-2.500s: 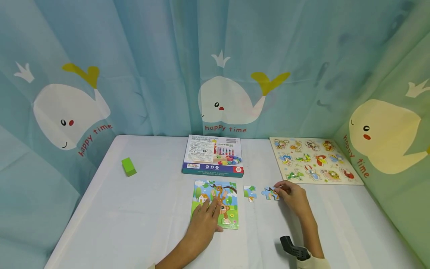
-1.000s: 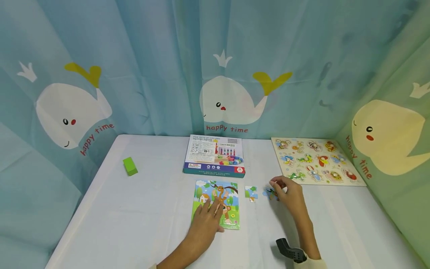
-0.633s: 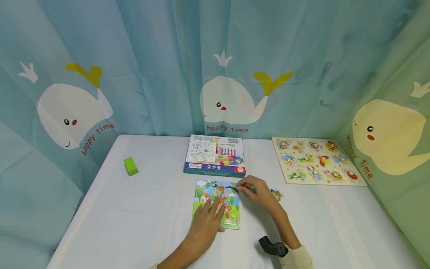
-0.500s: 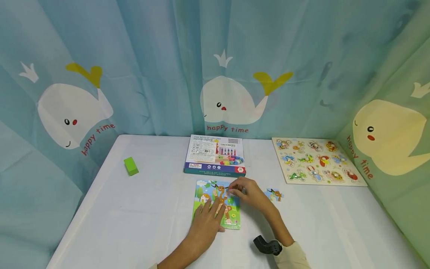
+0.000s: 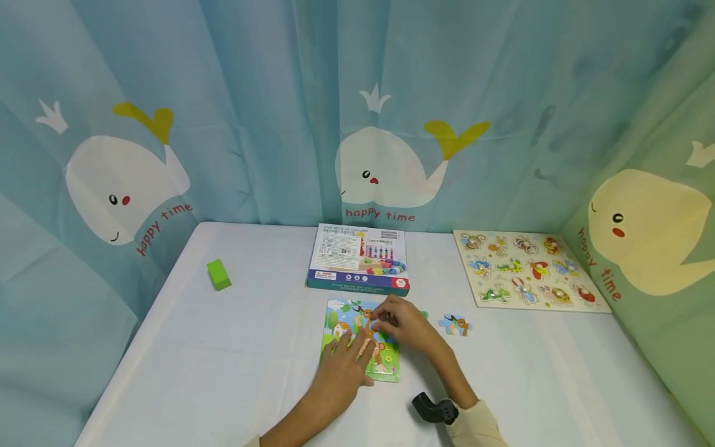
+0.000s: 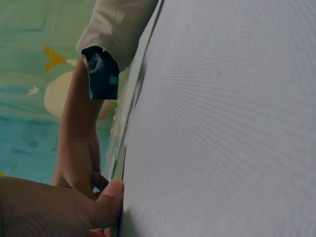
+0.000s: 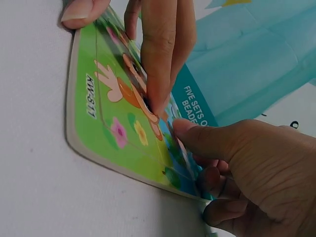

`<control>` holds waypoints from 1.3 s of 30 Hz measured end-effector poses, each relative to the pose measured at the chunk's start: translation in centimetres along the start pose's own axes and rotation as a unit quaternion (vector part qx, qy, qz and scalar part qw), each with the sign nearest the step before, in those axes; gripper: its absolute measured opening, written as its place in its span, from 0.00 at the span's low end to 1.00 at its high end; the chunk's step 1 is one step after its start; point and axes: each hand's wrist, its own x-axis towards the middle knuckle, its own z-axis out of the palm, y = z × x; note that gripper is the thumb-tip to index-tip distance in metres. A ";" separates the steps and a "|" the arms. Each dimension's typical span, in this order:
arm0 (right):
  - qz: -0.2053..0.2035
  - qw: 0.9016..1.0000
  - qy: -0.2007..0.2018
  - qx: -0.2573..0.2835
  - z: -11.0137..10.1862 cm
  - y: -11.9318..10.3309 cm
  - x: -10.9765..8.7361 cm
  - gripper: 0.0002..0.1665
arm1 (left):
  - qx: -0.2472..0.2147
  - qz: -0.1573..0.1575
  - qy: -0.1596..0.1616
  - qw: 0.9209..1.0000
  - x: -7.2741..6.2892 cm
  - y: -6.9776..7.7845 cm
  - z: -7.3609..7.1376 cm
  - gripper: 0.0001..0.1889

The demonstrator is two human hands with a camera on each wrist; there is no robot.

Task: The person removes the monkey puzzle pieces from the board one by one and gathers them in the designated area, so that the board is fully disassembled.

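A jigsaw puzzle board (image 5: pixel 388 374) with a monkey picture lies flat on the table. My left hand (image 5: pixel 341 372) rests on it, fingers spread and fairly straight over the picture; its thumb (image 6: pixel 111 192) lies at the board's near edge. Over the upper right part of the puzzle, my right hand (image 5: pixel 410 324) has curled fingers, and its thumb (image 7: pixel 190 131) touches the picture surface. Whether it pinches a piece is hidden. Right of the board lie a loose puzzle piece (image 5: pixel 455 325) and another puzzle piece (image 5: pixel 426 315), mostly covered by the right hand.
A flat toy box (image 5: pixel 357 261) lies just behind the puzzle. At the back right is a wooden insect peg board (image 5: pixel 525 267). A green block (image 5: pixel 218 274) lies to the left. Whale-print curtains (image 5: pixel 268 124) surround the white table (image 5: pixel 223 354).
The right hand has left the loose piece on the table and moved left onto the puzzle's upper right part. My left hand stays on the board.
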 end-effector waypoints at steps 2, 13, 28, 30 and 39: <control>0.006 1.000 -0.002 -0.006 0.0 -0.1 0.0 0.06 | -0.003 0.000 -0.001 1.000 0.0 0.0 0.0 0.36; 0.029 0.998 0.009 -0.054 0.0 -0.8 0.3 0.07 | -0.017 -0.003 -0.007 1.000 0.1 0.0 0.0 0.35; 0.043 0.995 0.044 -0.074 0.2 -1.7 0.4 0.18 | -0.026 -0.003 -0.026 0.999 0.0 0.1 -0.1 0.35; 0.041 0.996 0.046 -0.061 0.2 -1.5 0.3 0.24 | -0.023 -0.001 -0.023 0.999 0.0 0.1 -0.1 0.35; 0.016 0.998 0.040 -0.047 -0.1 -0.9 0.3 0.21 | -0.018 -0.003 -0.007 1.000 0.0 0.0 0.0 0.35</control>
